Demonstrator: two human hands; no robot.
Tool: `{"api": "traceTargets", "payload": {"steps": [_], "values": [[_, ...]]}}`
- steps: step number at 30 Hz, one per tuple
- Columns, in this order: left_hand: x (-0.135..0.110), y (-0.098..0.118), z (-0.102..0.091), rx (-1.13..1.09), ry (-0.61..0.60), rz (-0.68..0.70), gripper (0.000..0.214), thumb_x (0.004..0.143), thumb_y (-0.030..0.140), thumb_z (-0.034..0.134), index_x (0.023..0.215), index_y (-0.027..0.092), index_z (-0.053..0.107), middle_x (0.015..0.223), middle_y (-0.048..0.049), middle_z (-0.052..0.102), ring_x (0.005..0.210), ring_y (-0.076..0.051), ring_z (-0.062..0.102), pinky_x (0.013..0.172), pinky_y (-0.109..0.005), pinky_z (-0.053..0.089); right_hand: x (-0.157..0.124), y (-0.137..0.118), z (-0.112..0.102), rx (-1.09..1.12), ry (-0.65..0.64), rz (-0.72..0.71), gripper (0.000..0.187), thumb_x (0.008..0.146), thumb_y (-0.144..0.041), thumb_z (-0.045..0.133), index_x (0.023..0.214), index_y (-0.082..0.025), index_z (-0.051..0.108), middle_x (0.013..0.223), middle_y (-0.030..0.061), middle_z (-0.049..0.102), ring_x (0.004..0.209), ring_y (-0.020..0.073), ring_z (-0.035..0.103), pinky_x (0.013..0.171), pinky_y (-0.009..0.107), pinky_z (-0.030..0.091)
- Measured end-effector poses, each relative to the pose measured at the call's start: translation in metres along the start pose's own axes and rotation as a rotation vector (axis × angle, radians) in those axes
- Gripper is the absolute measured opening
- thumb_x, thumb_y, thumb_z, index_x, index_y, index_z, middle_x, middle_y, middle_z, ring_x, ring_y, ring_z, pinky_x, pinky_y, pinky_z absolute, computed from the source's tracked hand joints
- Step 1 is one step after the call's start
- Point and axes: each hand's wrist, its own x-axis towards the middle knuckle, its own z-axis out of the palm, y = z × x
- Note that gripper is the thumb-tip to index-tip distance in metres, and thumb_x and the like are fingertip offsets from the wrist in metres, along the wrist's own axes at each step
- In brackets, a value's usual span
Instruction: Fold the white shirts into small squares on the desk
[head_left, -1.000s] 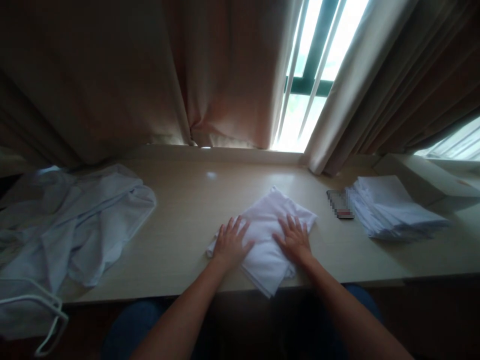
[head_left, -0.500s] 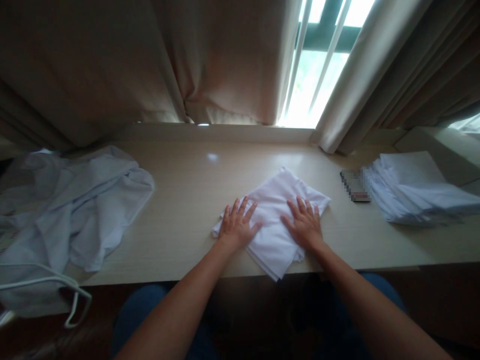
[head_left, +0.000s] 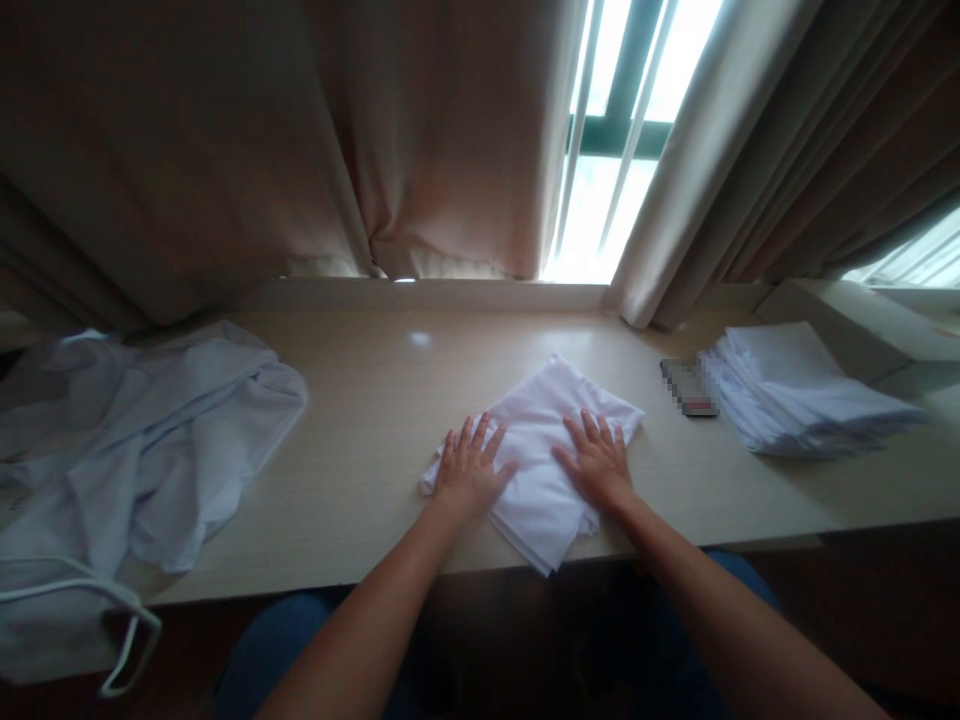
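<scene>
A white folded cloth (head_left: 541, 500) lies flat on the pale wooden table (head_left: 360, 450), turned like a diamond, with one corner hanging over the front edge. On its left part rests my left hand (head_left: 471, 472), palm down and fingers spread. My right hand (head_left: 598, 462) lies flat on the cloth's right part, its fingers also apart. Neither hand grips anything. The cloth is folded in layers, and small wrinkles show between my hands.
A loose heap of white cloth (head_left: 172, 430) covers the table's left end, near a white bent frame (head_left: 135, 610). To the right are a blurred-out phone-like object (head_left: 691, 390) and a stack of folded white cloths (head_left: 795, 390). Curtains (head_left: 457, 150) and a window stand behind.
The camera view has tilted up and shifted slightly right, so the table sits lower in the picture. Both hands stay flat on the cloth, nearly unchanged.
</scene>
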Motion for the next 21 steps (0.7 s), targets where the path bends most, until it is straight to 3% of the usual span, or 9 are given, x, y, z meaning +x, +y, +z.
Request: {"api": "traceTargets", "payload": {"steps": [7, 12, 17, 21], "values": [[-0.008, 0.004, 0.000, 0.005, -0.020, -0.035, 0.065, 0.087, 0.061, 0.036, 0.146, 0.035, 0.029, 0.158, -0.0001, 0.018, 0.145, -0.028, 0.011, 0.115, -0.053, 0.011, -0.001, 0.000, -0.002, 0.008, -0.047, -0.031, 0.068, 0.091, -0.067, 0.027, 0.149, -0.033, 0.024, 0.158, 0.0035, 0.010, 0.144, 0.0278, 0.003, 0.112, 0.054, -0.002], [-0.015, 0.010, -0.005, 0.024, -0.006, -0.066, 0.064, 0.088, 0.058, 0.037, 0.146, 0.033, 0.030, 0.158, -0.0021, 0.019, 0.145, -0.028, 0.011, 0.115, -0.054, 0.011, 0.007, 0.001, -0.016, 0.013, -0.171, -0.067, 0.071, 0.090, -0.067, 0.028, 0.150, -0.028, 0.023, 0.158, 0.0071, 0.009, 0.144, 0.0319, 0.001, 0.110, 0.059, -0.002], [-0.024, 0.015, -0.007, 0.046, 0.019, -0.087, 0.063, 0.089, 0.058, 0.035, 0.146, 0.031, 0.030, 0.157, -0.0042, 0.022, 0.145, -0.029, 0.011, 0.114, -0.055, 0.013, -0.010, -0.041, -0.026, 0.044, -0.005, -0.167, 0.068, 0.093, -0.062, 0.029, 0.149, -0.025, 0.027, 0.158, 0.0075, 0.007, 0.144, 0.0328, -0.006, 0.110, 0.060, -0.006], [-0.031, 0.017, -0.006, 0.071, 0.049, -0.100, 0.060, 0.090, 0.054, 0.035, 0.146, 0.031, 0.031, 0.157, -0.0047, 0.023, 0.144, -0.030, 0.014, 0.114, -0.055, 0.013, -0.037, -0.078, -0.013, 0.137, -0.012, -0.196, 0.057, 0.097, -0.054, 0.021, 0.148, -0.028, 0.030, 0.157, 0.0063, 0.018, 0.144, 0.0303, 0.005, 0.111, 0.059, -0.003]]}}
